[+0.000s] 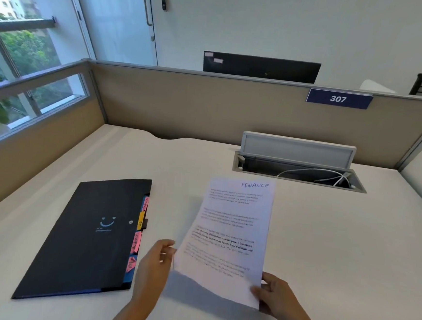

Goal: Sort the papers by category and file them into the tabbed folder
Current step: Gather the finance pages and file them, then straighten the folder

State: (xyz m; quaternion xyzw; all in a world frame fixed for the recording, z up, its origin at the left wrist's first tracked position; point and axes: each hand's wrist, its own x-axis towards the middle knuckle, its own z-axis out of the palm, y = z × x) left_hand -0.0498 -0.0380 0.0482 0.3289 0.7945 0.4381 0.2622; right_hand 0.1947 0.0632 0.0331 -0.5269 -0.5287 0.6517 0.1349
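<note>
A printed white paper (231,234) headed "FINANCE" in handwriting is lifted above the desk, tilted toward me. My right hand (273,300) pinches its lower right corner. My left hand (155,264) holds its lower left edge with the fingers curled behind the sheet. To the left lies a closed black tabbed folder (85,238) with a smiley logo, flat on the desk. Pink, yellow and blue tabs (138,232) stick out along its right edge; one reads "Admin".
The white desk (337,245) is bounded by beige partition walls at the back and left. An open cable tray (297,170) with white cables sits behind the paper. A sign "307" (338,99) hangs on the partition, with a dark monitor (261,66) beyond.
</note>
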